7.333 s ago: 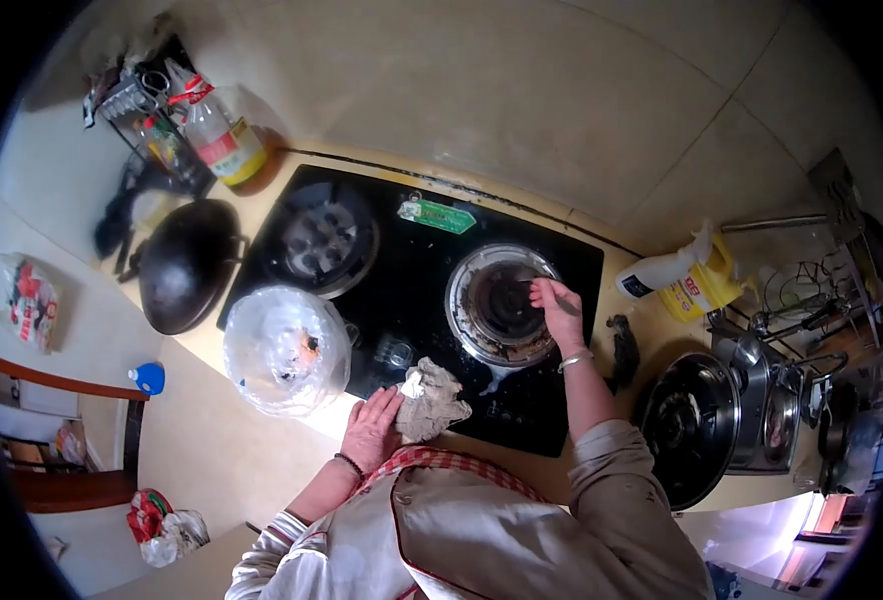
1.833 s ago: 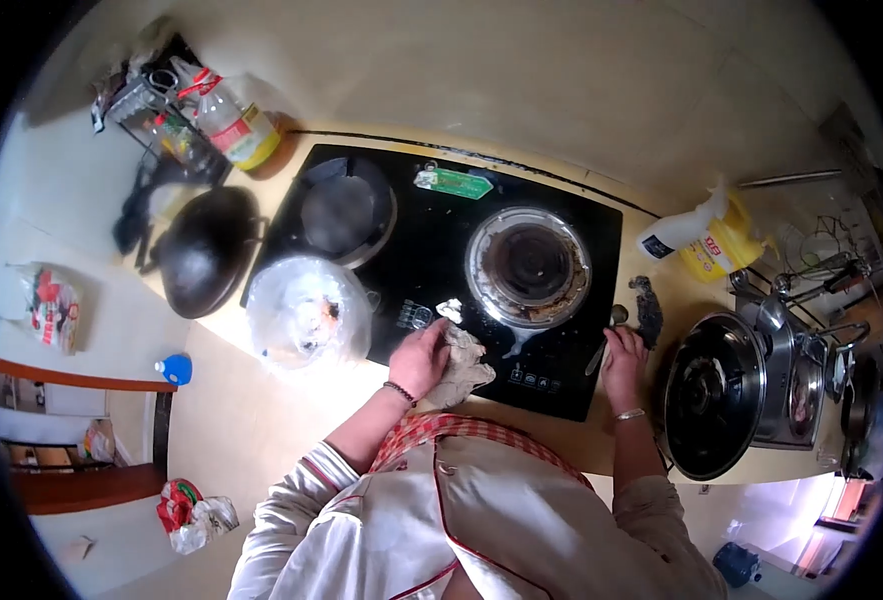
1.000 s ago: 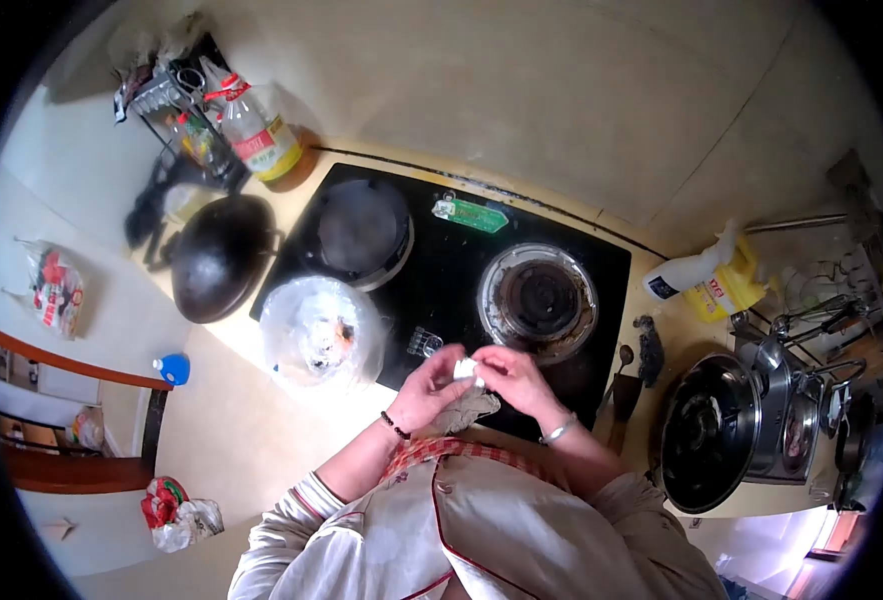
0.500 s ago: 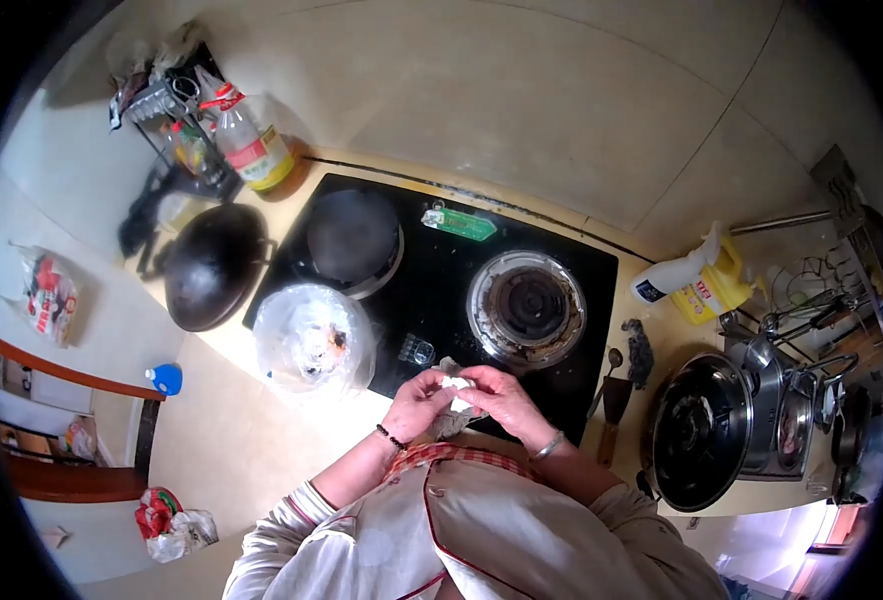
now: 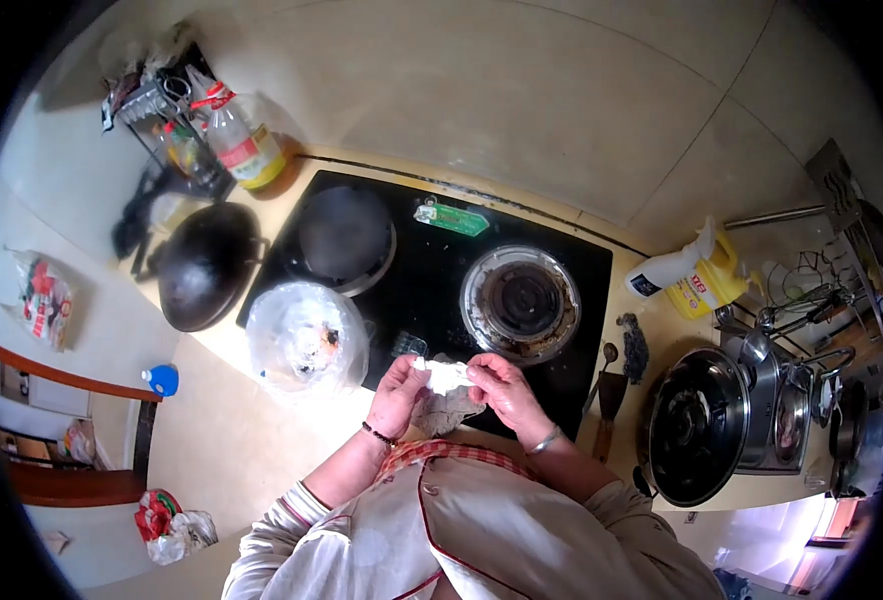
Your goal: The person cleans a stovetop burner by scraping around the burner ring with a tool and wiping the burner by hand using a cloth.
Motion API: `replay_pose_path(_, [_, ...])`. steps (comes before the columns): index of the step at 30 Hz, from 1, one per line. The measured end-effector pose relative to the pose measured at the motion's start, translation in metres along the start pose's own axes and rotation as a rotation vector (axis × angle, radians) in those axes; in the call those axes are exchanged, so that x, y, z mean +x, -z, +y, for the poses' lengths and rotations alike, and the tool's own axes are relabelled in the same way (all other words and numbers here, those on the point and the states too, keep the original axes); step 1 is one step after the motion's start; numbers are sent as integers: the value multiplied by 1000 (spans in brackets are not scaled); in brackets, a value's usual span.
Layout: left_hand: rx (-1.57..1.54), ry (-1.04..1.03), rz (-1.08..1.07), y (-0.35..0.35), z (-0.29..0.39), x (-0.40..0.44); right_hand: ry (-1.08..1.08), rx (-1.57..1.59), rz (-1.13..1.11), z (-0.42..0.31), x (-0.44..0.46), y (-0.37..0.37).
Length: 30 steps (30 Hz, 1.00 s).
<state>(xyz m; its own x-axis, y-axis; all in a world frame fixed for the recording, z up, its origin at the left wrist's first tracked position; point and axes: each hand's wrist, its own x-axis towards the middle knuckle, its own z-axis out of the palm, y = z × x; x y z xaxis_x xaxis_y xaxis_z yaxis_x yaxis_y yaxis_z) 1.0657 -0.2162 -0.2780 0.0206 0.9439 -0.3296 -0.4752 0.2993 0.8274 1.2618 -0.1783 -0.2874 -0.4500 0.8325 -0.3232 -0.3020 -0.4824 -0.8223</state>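
My left hand [image 5: 396, 395] and my right hand [image 5: 509, 393] pinch opposite ends of a small crumpled white sheet [image 5: 445, 376], which stretches between them. Whether it is tissue or thin plastic, I cannot tell. Below it, a greyish rag [image 5: 445, 413] lies at the front edge of the black stovetop [image 5: 423, 290]. A small clear object [image 5: 408, 345] is just beyond my left fingers. To the left stands a round container in a clear plastic bag [image 5: 291, 350], with dark and orange scraps inside.
A ringed gas burner [image 5: 521, 305] is at right, a dark covered burner [image 5: 345, 235] at back left. A wok [image 5: 211, 267] and oil bottle [image 5: 245, 145] stand left. On the right are a yellow jug [image 5: 706, 290], a black pan [image 5: 696, 428] and a wooden-handled spatula [image 5: 609, 410].
My hands have moved apart, drawing the white sheet out wider between them. More of the rag below shows. The whole view has shifted slightly.
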Motion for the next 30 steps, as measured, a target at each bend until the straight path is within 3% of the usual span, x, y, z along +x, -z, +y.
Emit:
replay_pose_path(3, [-108, 102, -1, 3, 0, -1, -37, -152, -5, -6, -5, -7])
replay_pose_path(6, [-221, -5, -2, 2, -11, 1, -29, -381, -36, 2, -4, -8])
replay_pose_path(7, [34, -121, 13, 2, -14, 2, 19, -503, -79, 6, -3, -8])
replay_pose_path(8, [289, -237, 28, 1, -15, 2, 84, -420, -91, 5, -5, -13])
replay_pose_path(9, [288, -238, 28, 1, -16, 1, 84, -421, -92, 3, -6, -18])
replay_pose_path(11, [623, -362, 20, -2, -16, -2, 110, -299, -127, 0, -7, -23])
replay_pose_path(15, [607, -322, 75, -9, -13, -7, 17, -319, -131, 12, -2, -16])
replay_pose_path(18, [575, -238, 79, -7, -3, -4, 49, -154, 72, 13, -2, -16])
replay_pose_path(21, [280, -38, 22, -10, 1, -6, 55, -127, 89, 8, 0, -10])
replay_pose_path(25, [155, 5, -7, -11, 2, -7, 63, -133, 111, 9, 0, -9])
replay_pose_path(29, [34, 50, -7, -4, 0, -5, 104, -288, 153, -2, -7, -18])
replay_pose_path(30, [20, 30, -11, -4, 0, -5, 246, -428, 93, -4, -11, -26])
